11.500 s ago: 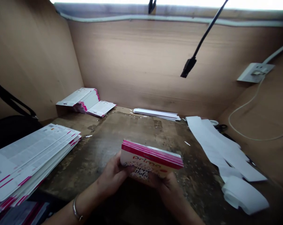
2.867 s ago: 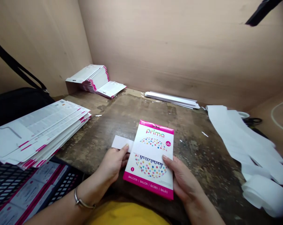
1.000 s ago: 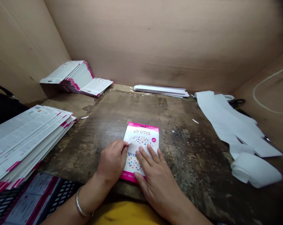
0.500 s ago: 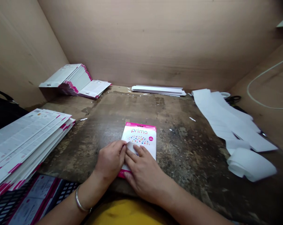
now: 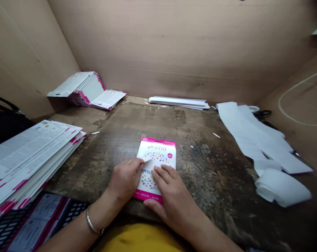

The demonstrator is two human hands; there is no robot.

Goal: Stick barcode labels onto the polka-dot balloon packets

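Observation:
A white and pink balloon packet (image 5: 158, 189) with coloured dots and the word "prima" lies flat on the table in front of me. My left hand (image 5: 125, 178) is at its left edge, thumb and forefinger pinched together. A thin pale piece with a pointed tip (image 5: 148, 161) sticks out from that pinch over the packet's face; whether it is a label or film I cannot tell. My right hand (image 5: 170, 190) rests on the packet's right side, fingers stretched out and thumb over the bottom pink band, covering part of the print.
Printed cards are stacked at the left (image 5: 35, 154), above a dark crate (image 5: 74, 211). More folded cards (image 5: 79, 87) stand at the back left. White strips (image 5: 178, 101) lie against the back wall. At the right are an unrolled white paper roll (image 5: 281, 185) and scissors (image 5: 263, 113).
My right hand has slid right and slightly down across the packet, uncovering the dots and lettering in its middle. My left hand stays pinched at the left edge.

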